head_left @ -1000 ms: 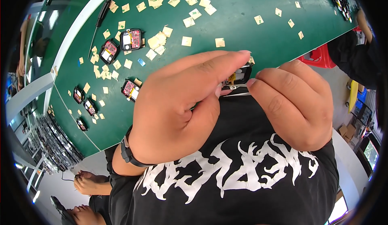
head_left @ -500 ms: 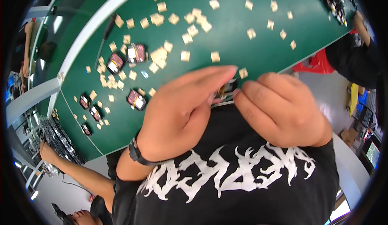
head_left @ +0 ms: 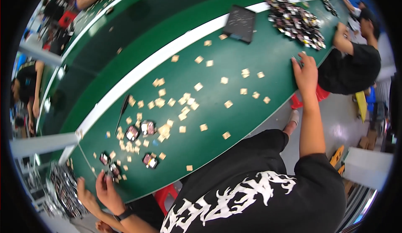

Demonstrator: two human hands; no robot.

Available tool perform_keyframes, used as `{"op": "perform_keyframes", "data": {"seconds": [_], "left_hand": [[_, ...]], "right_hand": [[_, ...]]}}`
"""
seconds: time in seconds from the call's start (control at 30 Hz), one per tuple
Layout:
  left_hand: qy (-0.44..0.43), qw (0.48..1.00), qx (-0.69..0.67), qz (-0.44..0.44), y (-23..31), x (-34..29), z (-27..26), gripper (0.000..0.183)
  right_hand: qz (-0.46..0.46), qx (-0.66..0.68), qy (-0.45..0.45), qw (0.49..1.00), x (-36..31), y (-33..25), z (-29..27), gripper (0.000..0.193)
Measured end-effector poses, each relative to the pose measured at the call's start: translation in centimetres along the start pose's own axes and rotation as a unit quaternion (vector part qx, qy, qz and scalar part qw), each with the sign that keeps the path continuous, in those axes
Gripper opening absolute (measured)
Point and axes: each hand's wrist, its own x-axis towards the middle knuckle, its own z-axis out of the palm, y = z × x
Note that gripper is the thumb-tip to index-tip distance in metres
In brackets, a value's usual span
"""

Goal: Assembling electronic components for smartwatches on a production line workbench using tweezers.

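Note:
My left hand (head_left: 109,195), with a dark watch at the wrist, reaches to the table's near left end. Its thumb and fingers close around a small dark device (head_left: 109,175), blurred and partly hidden. Right beside lie two like devices with dark and pinkish faces, one of them a small device (head_left: 104,158). My right hand (head_left: 307,76) is stretched far to the right over the table edge, thumb apart from the fingers and nothing visible in it. Beyond it spreads a large heap of small devices (head_left: 295,21).
Tan square pieces (head_left: 182,129) lie scattered over the green table (head_left: 167,176). More devices (head_left: 148,127) and a dark screwdriver-like tool (head_left: 122,111) lie left of centre. A black tray (head_left: 240,23) is at the back. Another person's hand (head_left: 86,195) is close to my left; a co-worker (head_left: 351,61) sits at right.
My hands were together at my chest around a small dark device. They have parted, the left to the far left, the right to the far right. The view has shifted too.

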Motion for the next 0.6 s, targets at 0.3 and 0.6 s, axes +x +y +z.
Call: {"op": "perform_keyframes", "data": {"seconds": [0.3, 0.6], "left_hand": [[0.045, 0.962, 0.257, 0.076, 1.0, 1.5, 0.5, 0.026], [-0.038, 0.919, 0.167, 0.354, 13.6, 0.2, 9.9, 0.03]], "right_hand": [[0.133, -0.137, 0.037, 0.981, 2.2, 2.0, 0.7, 0.05], [0.014, -0.124, 0.06, 0.99, 5.4, 5.9, 2.0, 0.031]]}}
